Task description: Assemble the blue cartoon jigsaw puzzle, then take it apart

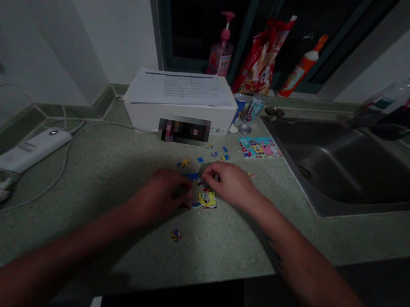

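A small patch of joined cartoon jigsaw pieces (203, 198) lies on the speckled green countertop (110, 200), yellow and blue in colour. My left hand (160, 193) curls at its left side, fingertips against it. My right hand (228, 182) reaches over its top edge, near a blue piece (192, 175). Whether either hand grips a piece is hidden by the fingers. Loose pieces (205, 153) are scattered beyond the hands, and a single piece (176, 235) lies nearer me. A printed picture card (260, 148) lies further back.
A white box (177, 117) topped with papers stands behind the pieces, with cans, a pink soap pump (223, 46), a red bag and an orange bottle beyond. A steel sink (344, 169) lies to the right. White power units (30, 149) and cables sit to the left.
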`<state>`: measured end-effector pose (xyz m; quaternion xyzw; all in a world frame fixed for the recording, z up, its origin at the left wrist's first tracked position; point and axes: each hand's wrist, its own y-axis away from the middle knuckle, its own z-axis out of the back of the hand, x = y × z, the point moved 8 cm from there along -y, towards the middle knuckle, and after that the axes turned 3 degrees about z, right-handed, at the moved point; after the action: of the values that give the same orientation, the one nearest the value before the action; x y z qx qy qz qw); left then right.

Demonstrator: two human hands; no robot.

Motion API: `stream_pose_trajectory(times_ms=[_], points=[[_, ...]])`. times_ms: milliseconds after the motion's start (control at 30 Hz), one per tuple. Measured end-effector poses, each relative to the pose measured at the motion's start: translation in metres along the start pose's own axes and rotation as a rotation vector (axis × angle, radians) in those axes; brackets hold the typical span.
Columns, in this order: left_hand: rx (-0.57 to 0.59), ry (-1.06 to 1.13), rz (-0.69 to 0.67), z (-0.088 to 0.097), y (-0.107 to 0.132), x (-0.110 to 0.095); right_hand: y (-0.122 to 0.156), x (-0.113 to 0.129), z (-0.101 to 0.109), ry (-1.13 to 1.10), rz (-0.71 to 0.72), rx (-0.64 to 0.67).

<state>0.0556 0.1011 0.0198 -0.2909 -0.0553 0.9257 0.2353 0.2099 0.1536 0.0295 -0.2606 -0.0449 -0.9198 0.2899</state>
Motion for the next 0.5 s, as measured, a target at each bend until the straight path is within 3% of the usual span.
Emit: stream_pose_trajectory(times_ms=[500], points=[[-0.055, -0.004, -0.011, -0.0034, 0.0009, 0.0037, 0.0005, 0.0045, -0.0088, -0.023, 0.04, 0.053]])
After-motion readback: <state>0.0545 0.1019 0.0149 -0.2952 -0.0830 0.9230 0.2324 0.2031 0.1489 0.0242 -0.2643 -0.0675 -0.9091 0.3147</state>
